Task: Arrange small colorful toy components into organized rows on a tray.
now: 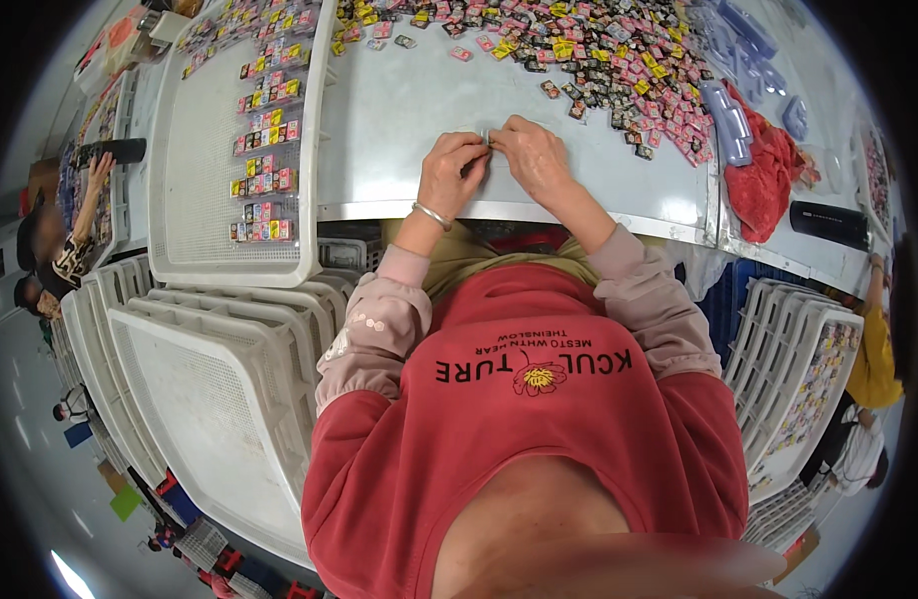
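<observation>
My left hand (451, 172) and my right hand (529, 155) meet over the grey table (399, 110), fingertips pinched together on one small pale piece (485, 135) held between them. A silver bangle circles my left wrist. Beyond the hands lies a wide heap of small pink, yellow and black packets (599, 55). My red top fills the lower middle of the view.
A white perforated tray (195, 180) to the left holds rows of sorted packets. Stacked empty white trays (220, 369) stand below it. A red cloth (763, 170) and clear plastic moulds (728, 120) lie at right. Other people work at far left and far right.
</observation>
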The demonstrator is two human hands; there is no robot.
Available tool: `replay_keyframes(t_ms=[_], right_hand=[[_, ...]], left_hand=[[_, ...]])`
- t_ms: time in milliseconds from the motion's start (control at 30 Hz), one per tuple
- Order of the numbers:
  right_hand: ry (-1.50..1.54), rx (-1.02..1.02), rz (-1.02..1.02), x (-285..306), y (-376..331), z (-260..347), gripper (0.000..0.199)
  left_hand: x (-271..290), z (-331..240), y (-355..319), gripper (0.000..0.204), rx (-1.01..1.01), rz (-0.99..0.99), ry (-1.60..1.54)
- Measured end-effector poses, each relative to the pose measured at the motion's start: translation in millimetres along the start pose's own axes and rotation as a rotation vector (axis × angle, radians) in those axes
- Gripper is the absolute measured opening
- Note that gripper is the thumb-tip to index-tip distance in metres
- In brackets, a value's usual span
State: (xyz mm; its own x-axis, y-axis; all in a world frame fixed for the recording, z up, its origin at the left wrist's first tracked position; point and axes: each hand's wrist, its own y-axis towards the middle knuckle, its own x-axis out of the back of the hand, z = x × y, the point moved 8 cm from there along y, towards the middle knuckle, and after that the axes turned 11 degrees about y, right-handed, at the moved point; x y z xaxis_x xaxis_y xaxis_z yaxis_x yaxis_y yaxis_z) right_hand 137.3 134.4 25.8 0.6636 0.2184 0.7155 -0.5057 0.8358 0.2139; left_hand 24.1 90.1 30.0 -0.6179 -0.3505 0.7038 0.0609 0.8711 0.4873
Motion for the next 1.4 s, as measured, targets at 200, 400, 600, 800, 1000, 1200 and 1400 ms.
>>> replay_keyframes(t_ms=[200,400,600,800,1000,1200,1400], right_hand=[[-0.01,0.039,-0.078,0.5,-2.7,4.4,0.01],[0.015,0.095,-0.117,1.1,-12.3,6.4,0.015],[0.321,0.058,-0.1,11.9,-2.9,-16.1,0.028],[0.326,0.076,-0.08,31.8,9.4,-21.5,0.029],[0.027,0.12,-0.002,-0.2,7.9,6.9,0.012],[0.208,0.121,-0.041,29.3,26.3,-23.6,0.022],[-0.171,0.25,0.038,57.6,44.5,-64.6,0.026]], left_hand=[[3.8,-3.3,0.3,0.021,-0.002,0.004,-0.042],[3.1,-7.7,-1.0,0.037,0.008,0.028,-0.013],[2.2,-17.1,2.3,0.033,-0.091,0.035,0.133],[0.5,-16.6,4.7,0.022,-0.059,0.032,0.182],[-0.6,-14.1,10.7,0.014,-0.016,0.005,0.212],[-2.9,-5.0,20.2,0.01,0.033,0.028,0.147],[-7.1,-2.0,17.7,0.011,0.073,0.053,0.161]])
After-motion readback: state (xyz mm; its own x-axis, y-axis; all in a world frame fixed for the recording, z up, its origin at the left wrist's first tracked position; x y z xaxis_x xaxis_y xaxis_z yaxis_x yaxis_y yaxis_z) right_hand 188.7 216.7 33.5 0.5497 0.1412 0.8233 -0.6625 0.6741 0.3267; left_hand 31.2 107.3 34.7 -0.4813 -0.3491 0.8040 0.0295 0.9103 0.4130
